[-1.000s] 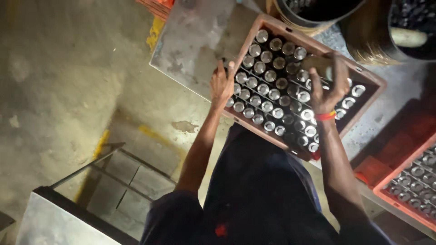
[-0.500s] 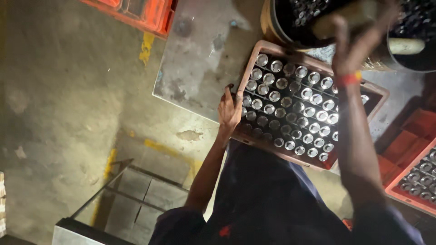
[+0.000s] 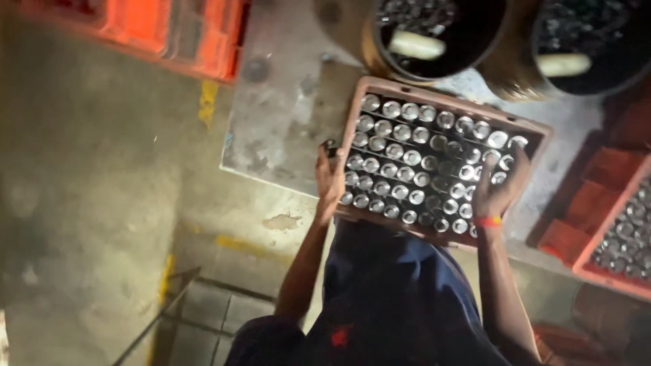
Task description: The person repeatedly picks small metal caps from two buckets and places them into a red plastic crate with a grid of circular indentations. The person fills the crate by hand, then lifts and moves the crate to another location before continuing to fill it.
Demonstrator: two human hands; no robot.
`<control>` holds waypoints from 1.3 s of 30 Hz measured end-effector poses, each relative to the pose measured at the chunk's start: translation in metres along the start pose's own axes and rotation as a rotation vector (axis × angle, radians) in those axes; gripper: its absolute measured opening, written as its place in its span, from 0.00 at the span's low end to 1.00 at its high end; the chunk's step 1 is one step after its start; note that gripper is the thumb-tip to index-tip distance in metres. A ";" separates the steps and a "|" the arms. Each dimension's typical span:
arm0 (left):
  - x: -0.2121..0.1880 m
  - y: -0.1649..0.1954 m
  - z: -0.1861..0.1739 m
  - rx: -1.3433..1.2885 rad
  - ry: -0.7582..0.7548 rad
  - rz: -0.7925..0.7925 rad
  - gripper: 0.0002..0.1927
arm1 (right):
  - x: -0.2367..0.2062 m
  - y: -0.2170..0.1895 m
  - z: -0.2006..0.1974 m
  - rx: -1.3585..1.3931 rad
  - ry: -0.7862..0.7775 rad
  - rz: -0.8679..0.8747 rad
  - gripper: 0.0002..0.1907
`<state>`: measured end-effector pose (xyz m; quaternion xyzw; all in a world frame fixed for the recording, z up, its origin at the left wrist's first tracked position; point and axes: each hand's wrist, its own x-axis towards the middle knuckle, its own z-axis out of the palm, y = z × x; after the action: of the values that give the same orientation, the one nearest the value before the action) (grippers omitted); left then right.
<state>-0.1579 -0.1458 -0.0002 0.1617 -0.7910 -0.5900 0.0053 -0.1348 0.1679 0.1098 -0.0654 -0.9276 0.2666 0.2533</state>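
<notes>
Hands, two, grip one crate; two buckets behind.

floor: grey concrete, yellow paint marks | light: dim

Both hands grip a crate of bottles.

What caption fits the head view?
Both hands, left and right, grip a brown crate packed with capped bottles.
</notes>
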 end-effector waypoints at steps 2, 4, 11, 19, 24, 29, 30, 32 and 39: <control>0.005 -0.001 -0.005 -0.165 -0.131 0.025 0.33 | -0.040 0.039 -0.029 -0.019 0.086 0.184 0.25; 0.008 -0.001 -0.012 -0.065 -0.160 -0.006 0.31 | -0.072 0.079 -0.050 0.057 0.021 0.470 0.29; 0.035 0.023 -0.011 0.220 -0.255 -0.106 0.29 | -0.064 0.137 -0.036 0.388 -0.344 0.820 0.35; 0.047 0.035 0.011 0.159 -0.233 0.067 0.28 | -0.048 0.128 -0.026 0.257 -0.363 0.843 0.40; 0.005 0.037 0.009 -0.106 -0.203 -0.161 0.22 | -0.080 0.147 -0.031 0.114 -0.395 0.804 0.41; -0.074 0.031 0.004 -0.358 -0.146 -0.379 0.22 | -0.133 0.175 -0.071 0.244 -0.579 0.888 0.37; -0.080 0.023 -0.002 -0.147 -0.173 -0.463 0.21 | -0.139 0.179 -0.076 0.282 -0.594 0.857 0.35; -0.112 -0.004 -0.006 -0.244 -0.133 -0.452 0.23 | -0.145 0.184 -0.088 0.374 -0.623 0.878 0.34; -0.167 -0.069 -0.007 -0.368 0.029 -0.464 0.19 | -0.097 0.179 -0.109 0.198 -0.844 0.885 0.30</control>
<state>0.0188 -0.1263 -0.0326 0.3428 -0.6125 -0.7067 -0.0893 0.0009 0.3450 0.0528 -0.3088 -0.8037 0.4340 -0.2653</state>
